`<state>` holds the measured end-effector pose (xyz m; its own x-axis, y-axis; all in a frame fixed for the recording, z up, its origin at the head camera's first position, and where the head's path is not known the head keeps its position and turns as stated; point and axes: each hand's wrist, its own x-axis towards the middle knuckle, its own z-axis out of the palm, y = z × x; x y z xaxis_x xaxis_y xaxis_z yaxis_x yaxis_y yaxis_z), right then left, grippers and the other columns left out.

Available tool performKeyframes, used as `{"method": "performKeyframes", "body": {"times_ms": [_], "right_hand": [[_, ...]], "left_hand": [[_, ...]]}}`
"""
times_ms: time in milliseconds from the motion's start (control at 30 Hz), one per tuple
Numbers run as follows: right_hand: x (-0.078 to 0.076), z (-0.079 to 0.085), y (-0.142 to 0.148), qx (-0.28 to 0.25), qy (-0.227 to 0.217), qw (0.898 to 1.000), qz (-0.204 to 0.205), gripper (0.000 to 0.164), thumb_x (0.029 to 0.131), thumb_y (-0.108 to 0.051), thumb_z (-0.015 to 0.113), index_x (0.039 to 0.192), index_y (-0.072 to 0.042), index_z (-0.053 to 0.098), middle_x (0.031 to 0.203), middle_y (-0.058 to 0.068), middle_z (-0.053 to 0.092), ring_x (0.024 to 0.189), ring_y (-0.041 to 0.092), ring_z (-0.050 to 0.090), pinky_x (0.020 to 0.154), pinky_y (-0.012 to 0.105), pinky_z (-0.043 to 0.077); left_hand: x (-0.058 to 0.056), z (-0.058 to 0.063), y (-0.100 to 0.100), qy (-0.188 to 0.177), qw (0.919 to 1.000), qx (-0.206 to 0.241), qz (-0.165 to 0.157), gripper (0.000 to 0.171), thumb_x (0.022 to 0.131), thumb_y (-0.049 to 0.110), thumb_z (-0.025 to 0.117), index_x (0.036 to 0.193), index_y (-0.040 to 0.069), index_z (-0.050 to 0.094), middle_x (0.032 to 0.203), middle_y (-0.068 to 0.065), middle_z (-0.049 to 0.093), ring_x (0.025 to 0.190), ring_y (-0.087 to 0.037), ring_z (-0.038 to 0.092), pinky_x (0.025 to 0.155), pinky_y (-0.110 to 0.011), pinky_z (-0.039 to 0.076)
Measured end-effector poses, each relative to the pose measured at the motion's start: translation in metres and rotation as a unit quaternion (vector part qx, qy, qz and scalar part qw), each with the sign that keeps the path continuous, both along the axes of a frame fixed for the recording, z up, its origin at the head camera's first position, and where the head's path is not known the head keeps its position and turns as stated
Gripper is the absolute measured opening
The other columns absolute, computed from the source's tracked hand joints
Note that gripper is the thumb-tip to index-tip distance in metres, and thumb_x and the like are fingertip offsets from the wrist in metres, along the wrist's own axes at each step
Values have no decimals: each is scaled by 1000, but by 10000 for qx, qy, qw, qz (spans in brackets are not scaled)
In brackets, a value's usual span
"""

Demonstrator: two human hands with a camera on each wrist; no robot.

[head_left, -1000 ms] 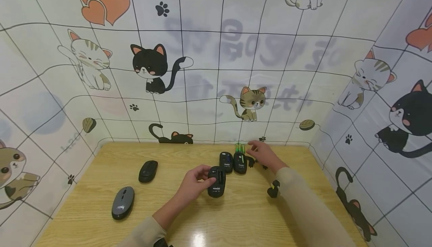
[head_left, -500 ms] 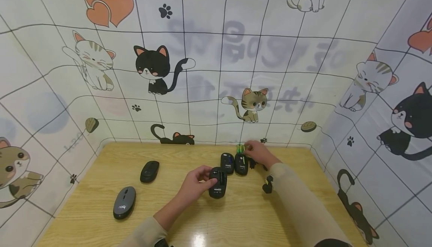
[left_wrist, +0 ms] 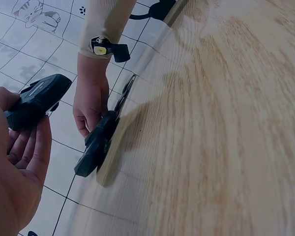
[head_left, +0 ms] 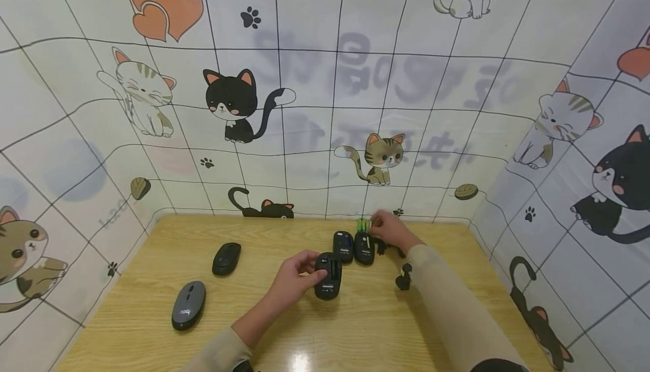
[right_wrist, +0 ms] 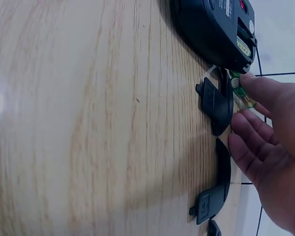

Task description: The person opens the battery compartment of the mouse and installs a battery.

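Observation:
My left hand (head_left: 294,275) grips a black computer mouse (head_left: 329,290) by its side, its underside and open battery slot facing me. At the table's far edge my right hand (head_left: 393,230) pinches a green battery (right_wrist: 242,94) between thumb and finger, as the right wrist view shows. Other green batteries (head_left: 361,224) lie by those fingertips. Just in front, an upturned mouse (head_left: 364,252) has a battery visible in its slot. Beside it on the left lies another upturned mouse (head_left: 343,248). Black battery covers (right_wrist: 217,105) lie under the right hand.
On the left of the wooden table (head_left: 274,332) sit a grey mouse (head_left: 189,305) and a smaller black mouse (head_left: 226,259), both upright. A cat-printed wall sheet (head_left: 304,163) rises right behind the table's far edge.
My right hand has come slightly left and down onto the batteries, and its fingers have closed on one. The left hand keeps holding the mouse in about the same place.

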<state>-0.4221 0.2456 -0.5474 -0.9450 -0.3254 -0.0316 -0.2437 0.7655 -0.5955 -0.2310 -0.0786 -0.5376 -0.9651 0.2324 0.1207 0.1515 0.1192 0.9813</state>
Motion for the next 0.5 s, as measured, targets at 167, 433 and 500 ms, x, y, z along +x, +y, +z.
{"method": "performKeyframes", "body": {"times_ms": [167,433,500], "right_hand": [[3,-1,1,-565,4,9979,-307,36,102,-12,81,129,3,62,120,20,73,112,37,70,100,56,58],[6,-8,-1,-1164,297,9902,-709,23,103,-8,78,119,-1,63,115,15,76,109,33,73,92,50,60],[8,-8,-1,-1319,360,9875,-779,21,104,-8,78,119,-2,64,115,14,75,108,32,71,89,47,60]], "left_hand": [[1,-1,0,-13,10000,-15,19,31,100,15,84,129,8,76,104,-6,74,95,-23,68,79,-27,59],[0,0,1,-65,10000,30,21,30,100,14,84,128,8,76,104,-6,74,95,-22,68,79,-27,59],[0,0,2,-81,10000,31,17,30,100,14,84,129,8,76,105,-6,74,95,-22,68,79,-27,60]]}}
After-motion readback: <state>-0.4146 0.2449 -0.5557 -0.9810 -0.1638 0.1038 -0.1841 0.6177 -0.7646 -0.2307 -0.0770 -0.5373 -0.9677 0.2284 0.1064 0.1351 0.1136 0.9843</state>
